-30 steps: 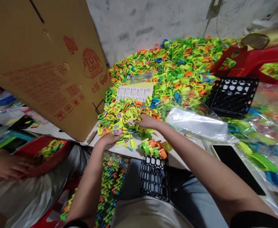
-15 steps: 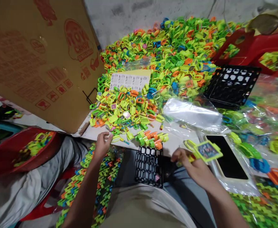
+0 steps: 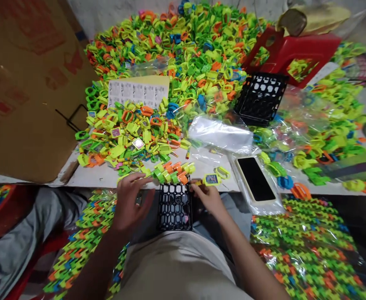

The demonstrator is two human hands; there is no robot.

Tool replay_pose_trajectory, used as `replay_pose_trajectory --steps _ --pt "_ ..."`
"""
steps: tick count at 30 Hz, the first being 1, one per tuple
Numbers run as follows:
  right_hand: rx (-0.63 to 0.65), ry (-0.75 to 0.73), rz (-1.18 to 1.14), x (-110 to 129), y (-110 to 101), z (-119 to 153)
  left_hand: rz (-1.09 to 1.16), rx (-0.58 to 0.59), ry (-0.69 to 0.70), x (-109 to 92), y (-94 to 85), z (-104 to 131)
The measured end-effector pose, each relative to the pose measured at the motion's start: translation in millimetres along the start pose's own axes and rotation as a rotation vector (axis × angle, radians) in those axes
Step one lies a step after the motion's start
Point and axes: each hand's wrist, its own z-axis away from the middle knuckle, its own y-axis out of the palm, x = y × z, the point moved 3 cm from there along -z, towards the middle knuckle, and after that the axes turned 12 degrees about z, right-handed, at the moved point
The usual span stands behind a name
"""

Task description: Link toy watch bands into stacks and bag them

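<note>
My left hand (image 3: pixel 133 204) is raised at the table's front edge with its fingers spread, left of a black plastic grid tray (image 3: pixel 174 208). That tray rests at my lap against the table edge. My right hand (image 3: pixel 209 200) pinches the strap of a yellow toy watch (image 3: pixel 211 179) with a picture on its face, close to the tray's upper right corner. A row of green, orange and yellow bands (image 3: pixel 173 171) lies just behind the tray. Behind my left hand is a pile of loose toy watches (image 3: pixel 133 137).
A large carton (image 3: pixel 23 96) stands at the left. Further back are a sticker sheet (image 3: pixel 137 92), a big heap of watches, clear bags (image 3: pixel 220 134), black trays (image 3: pixel 262 98) and a red stool (image 3: pixel 311 52). A bagged phone (image 3: pixel 255 179) lies at the right table edge.
The view has shifted right. My right hand has brought the yellow watch leftward, close to the grid tray. My left hand has come nearer the tray and its fingers have spread.
</note>
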Motion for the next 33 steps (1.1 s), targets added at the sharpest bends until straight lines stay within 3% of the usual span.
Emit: replay_pose_trajectory --steps 4,7,10,14,20,24,27,33 --pt "-0.110 -0.063 0.032 -1 5 -9 -0.057 0.163 0.125 -24 37.0 -33" --pt "-0.152 -0.069 0.115 -1 7 -9 -0.133 0.255 0.183 -21 65.4 -49" --pt "-0.150 -0.080 0.247 0 9 -11 -0.153 0.345 0.205 -14 79.0 -55" --pt "-0.204 -0.094 0.326 -1 7 -15 -0.166 0.375 0.273 -11 76.1 -58" --pt "-0.371 -0.275 0.132 -3 5 -18 -0.235 0.371 0.297 -17 72.0 -62" --pt "-0.399 -0.330 0.271 -2 8 -17 -0.294 0.398 0.289 -19 73.7 -62" --pt "-0.376 -0.339 0.427 1 11 -17 -0.320 0.448 0.276 -21 74.8 -60" --pt "-0.190 -0.309 0.633 15 4 -19 -0.345 0.488 0.227 -29 77.8 -61"
